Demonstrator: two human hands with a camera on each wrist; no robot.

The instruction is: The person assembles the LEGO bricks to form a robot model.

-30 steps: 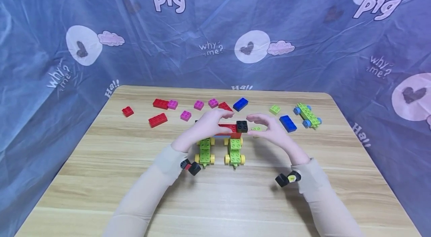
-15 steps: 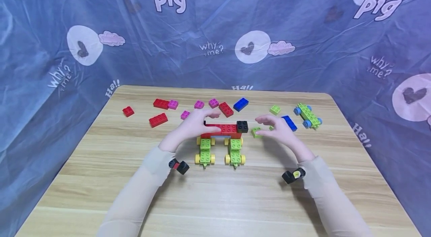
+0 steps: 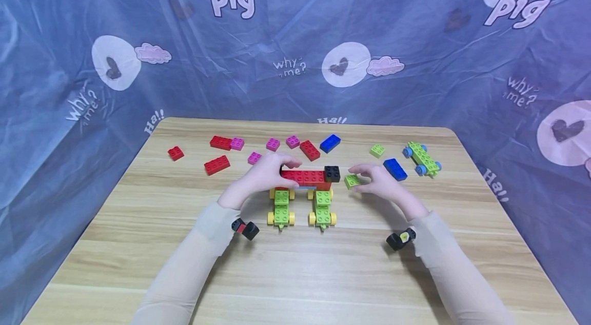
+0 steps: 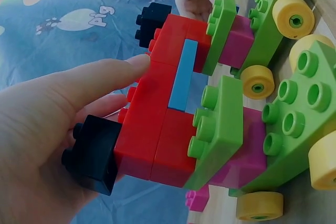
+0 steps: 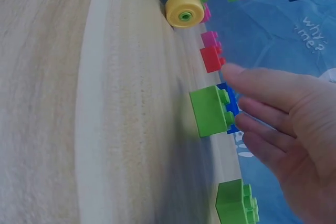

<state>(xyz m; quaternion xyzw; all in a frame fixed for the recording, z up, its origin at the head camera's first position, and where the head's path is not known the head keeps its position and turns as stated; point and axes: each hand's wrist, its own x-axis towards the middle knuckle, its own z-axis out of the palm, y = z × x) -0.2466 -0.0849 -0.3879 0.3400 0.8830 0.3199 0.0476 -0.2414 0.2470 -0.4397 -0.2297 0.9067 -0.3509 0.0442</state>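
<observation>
A brick build stands mid-table on two green wheeled bases (image 3: 322, 215) with yellow wheels. Across them runs a beam of red bricks (image 3: 314, 176), with a black brick (image 3: 331, 174) at its right end and another black brick (image 4: 94, 153) by my left palm. Magenta bricks (image 4: 239, 40) sit between the bases and green bricks under the beam. My left hand (image 3: 258, 174) curves loosely over the beam's left end, thumb tip right at its studded edge. My right hand (image 3: 380, 181) hovers at a small green brick (image 3: 352, 181), thumb and fingers spread just above its studs.
Loose red bricks (image 3: 217, 164), magenta bricks (image 3: 273, 144) and blue bricks (image 3: 395, 169) lie along the back of the wooden table (image 3: 304, 279). Another green brick (image 3: 377, 150) and a green base with blue wheels (image 3: 421, 159) are at the back right. A printed blue cloth (image 3: 295, 33) hangs behind.
My left hand has drawn back leftward along the red beam. My right hand has moved right from the black brick, then lowered toward the small green brick. The build has stayed put.
</observation>
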